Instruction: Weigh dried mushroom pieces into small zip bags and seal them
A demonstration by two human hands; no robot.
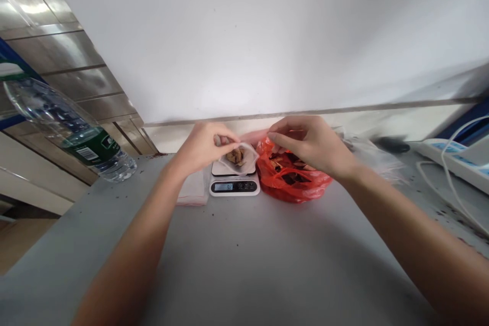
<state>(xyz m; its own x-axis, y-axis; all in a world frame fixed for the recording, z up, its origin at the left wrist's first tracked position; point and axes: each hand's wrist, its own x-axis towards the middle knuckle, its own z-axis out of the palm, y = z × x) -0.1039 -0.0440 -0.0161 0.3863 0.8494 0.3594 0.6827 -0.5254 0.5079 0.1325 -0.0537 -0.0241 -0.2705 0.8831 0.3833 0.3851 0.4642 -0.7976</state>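
Observation:
My left hand (208, 143) pinches the rim of a small clear plastic bag (250, 159), whose mouth gapes open. Brown dried flakes (236, 157) lie inside it. The bag rests on the plate of a white digital scale (234, 187); its lit display seems to read 9.8. Just to the right, a red plastic bag (298, 191) stands open with more brown dried pieces in it. Above that bag hovers my right hand (305, 137), thumb and fingertips drawn together. Whatever they hold, if anything, is too small to make out.
Flat plastic bags (194, 191) lie left of the scale. A water bottle (84, 137) leans at the table's left edge. More clear bags (376, 160), a white device (458, 158) and its cable (445, 163) are at right. A white wall (248, 51) rises behind the grey table (237, 254).

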